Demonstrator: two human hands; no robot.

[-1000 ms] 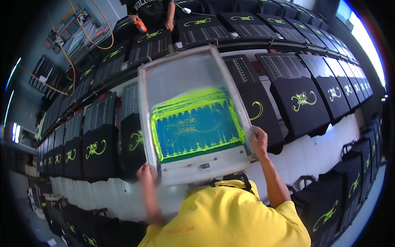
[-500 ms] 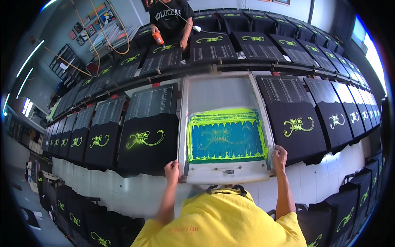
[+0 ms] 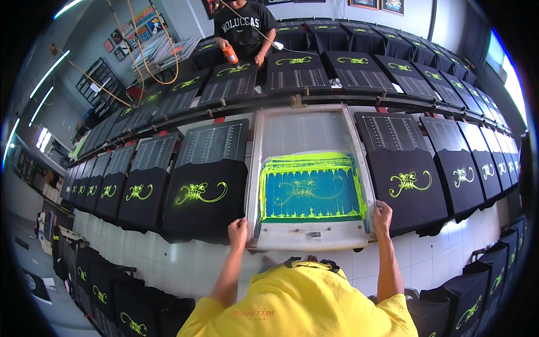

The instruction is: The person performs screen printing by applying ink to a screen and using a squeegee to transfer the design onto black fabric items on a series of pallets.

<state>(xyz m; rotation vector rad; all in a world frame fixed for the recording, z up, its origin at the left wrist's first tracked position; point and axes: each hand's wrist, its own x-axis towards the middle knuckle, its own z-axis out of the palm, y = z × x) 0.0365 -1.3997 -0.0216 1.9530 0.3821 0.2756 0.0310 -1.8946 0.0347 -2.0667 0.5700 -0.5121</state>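
A silkscreen frame (image 3: 310, 230) lies over a printing board directly before me. Bright yellow-green ink (image 3: 309, 162) rings its blue mesh (image 3: 311, 188), where a scrolling floral design shows. My left hand (image 3: 238, 232) is closed at the frame's near left side; my right hand (image 3: 383, 218) is closed at its near right side, fingers against the edge. Part of each grip is hidden. Black shirts with yellow-green prints flank the frame, one on the left (image 3: 210, 216) and one on the right (image 3: 404, 205). Whatever lies beneath the screen is mostly hidden.
Across the rail (image 3: 224, 103), a person in a black shirt holds an orange heat gun (image 3: 230, 54) over a printed shirt (image 3: 233, 70). Rows of boards with black shirts run both ways, and more printed shirts (image 3: 469, 309) stand behind me. Hoses (image 3: 140, 56) hang at the upper left.
The whole view has shifted slightly, so the tables sit lower and farther right. Both my hands stay closed at the frame's sides. The co-worker still points the heat gun at the shirt.
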